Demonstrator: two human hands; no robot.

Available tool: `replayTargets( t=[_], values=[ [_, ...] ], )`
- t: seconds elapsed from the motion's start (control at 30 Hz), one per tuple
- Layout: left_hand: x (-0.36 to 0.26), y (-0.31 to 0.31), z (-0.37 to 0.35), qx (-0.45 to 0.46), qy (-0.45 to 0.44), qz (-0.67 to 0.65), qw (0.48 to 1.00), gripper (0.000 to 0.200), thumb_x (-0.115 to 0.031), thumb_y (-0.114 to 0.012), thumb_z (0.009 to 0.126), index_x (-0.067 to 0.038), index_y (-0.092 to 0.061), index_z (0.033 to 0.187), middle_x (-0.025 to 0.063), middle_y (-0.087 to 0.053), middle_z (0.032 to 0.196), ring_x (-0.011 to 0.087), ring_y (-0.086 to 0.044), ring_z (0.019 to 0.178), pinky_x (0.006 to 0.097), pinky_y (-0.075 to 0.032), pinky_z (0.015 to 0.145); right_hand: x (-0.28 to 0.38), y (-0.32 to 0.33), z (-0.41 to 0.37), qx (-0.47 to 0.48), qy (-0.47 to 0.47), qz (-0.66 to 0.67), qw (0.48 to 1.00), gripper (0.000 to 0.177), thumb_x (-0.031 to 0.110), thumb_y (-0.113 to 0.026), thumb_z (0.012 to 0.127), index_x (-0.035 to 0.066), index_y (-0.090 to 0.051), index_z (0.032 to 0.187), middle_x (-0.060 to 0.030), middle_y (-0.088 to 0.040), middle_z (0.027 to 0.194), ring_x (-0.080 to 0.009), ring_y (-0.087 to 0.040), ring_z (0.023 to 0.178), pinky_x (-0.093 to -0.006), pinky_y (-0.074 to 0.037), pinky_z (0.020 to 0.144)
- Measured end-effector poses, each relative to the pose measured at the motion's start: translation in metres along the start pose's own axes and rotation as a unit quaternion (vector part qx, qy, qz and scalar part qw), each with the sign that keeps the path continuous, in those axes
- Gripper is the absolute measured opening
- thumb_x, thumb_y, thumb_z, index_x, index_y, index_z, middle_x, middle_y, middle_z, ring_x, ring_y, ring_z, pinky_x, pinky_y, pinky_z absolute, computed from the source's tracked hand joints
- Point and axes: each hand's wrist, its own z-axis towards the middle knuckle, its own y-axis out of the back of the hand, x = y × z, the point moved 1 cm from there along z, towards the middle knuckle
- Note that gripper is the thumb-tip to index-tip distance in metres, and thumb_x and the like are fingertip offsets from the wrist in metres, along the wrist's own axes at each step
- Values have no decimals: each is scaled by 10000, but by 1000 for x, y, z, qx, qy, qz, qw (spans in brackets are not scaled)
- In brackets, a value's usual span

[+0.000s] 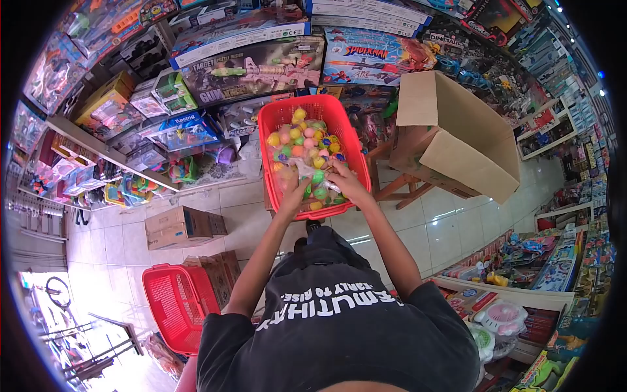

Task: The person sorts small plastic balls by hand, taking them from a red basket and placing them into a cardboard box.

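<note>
A red plastic basket (266, 130) stands in front of me, filled with small colourful balls (309, 142) in yellow, green, pink and orange, some under clear plastic. Both of my hands reach into its near half. My left hand (294, 191) has its fingers closed on a clear plastic bag (302, 168) among the balls. On the other side, my right hand (348, 184) pinches the plastic with bent fingers, close to a green ball (318, 176). The fingertips are partly hidden by plastic and balls.
An open cardboard box (457, 160) rests on a wooden stool (400, 189) at the right. Behind the basket are boxed toys (261, 72). On the floor at the left are a closed carton (176, 228) and another red basket (171, 307). Toy shelves line both sides.
</note>
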Motion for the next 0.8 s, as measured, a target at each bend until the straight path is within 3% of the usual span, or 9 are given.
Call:
replayTargets(
  t=[0.17,0.27,0.33,0.37,0.43,0.57,0.6,0.7,0.8],
  values=[
    [-6,-10,-8,40,3,-16,999,600,-204,-562,854,-139,-219,1343,91,-448,1175,218,-517,1017,358,-539,716,4,0,-9,15,13,26,999,252,110,-509,841,65,-461,1084,4,-466,888,-69,-469,842,-209,-380,731],
    [-6,-13,-10,67,1,-58,996,606,-191,-566,851,-135,-214,1342,87,-450,1174,209,-517,1019,342,-537,697,22,1,-22,59,16,32,998,436,166,-601,790,80,-417,1176,-12,-452,939,-97,-473,884,-226,-385,775],
    [-7,-19,-8,79,5,-83,993,595,-188,-562,854,-130,-221,1338,86,-449,1176,203,-518,1019,329,-536,677,43,-2,-37,81,82,83,990,649,193,-686,715,91,-354,1263,-48,-443,1026,-151,-468,980,-281,-393,845],
    [-7,-22,-7,79,11,-81,993,550,-178,-539,866,-131,-241,1325,81,-459,1172,208,-527,1015,355,-528,706,43,1,-39,76,85,82,990,649,193,-686,715,91,-354,1263,-48,-443,1026,-151,-468,980,-281,-393,845],
    [-11,-34,-10,82,20,-77,993,506,-168,-517,878,-132,-260,1312,76,-469,1168,213,-535,1011,380,-520,735,45,9,-46,39,177,-107,978,754,180,-717,677,98,-316,1309,-97,-436,1092,-195,-434,1073,-316,-382,895],
    [-7,-60,-1,74,4,-70,995,483,-168,-531,868,-106,-298,1286,64,-496,1097,178,-559,920,327,-517,645,60,28,-57,35,152,-177,972,692,123,-698,695,79,-337,1283,-70,-437,1204,-154,-436,1057,-298,-349,914],
    [-5,-67,1,66,6,-81,995,487,-179,-548,860,-96,-312,1278,57,-512,1047,156,-574,850,283,-513,577,61,34,-59,19,158,-183,970,640,129,-692,703,75,-373,1256,-74,-466,1154,-164,-459,1027,-299,-364,894],
    [-3,-96,7,66,-33,-69,995,480,-183,-546,861,-80,-318,1271,63,-513,1028,147,-568,842,280,-518,566,70,55,-67,-23,182,-225,957,493,132,-671,724,62,-460,1165,-77,-507,1051,-181,-499,962,-294,-390,847],
    [-7,-129,7,84,-37,-26,995,382,-160,-517,872,-76,-371,1215,65,-507,1037,148,-543,883,272,-498,629,73,81,-83,-59,197,-251,946,332,131,-646,747,51,-535,1050,-70,-512,970,-192,-518,908,-283,-407,793]
  ],
)
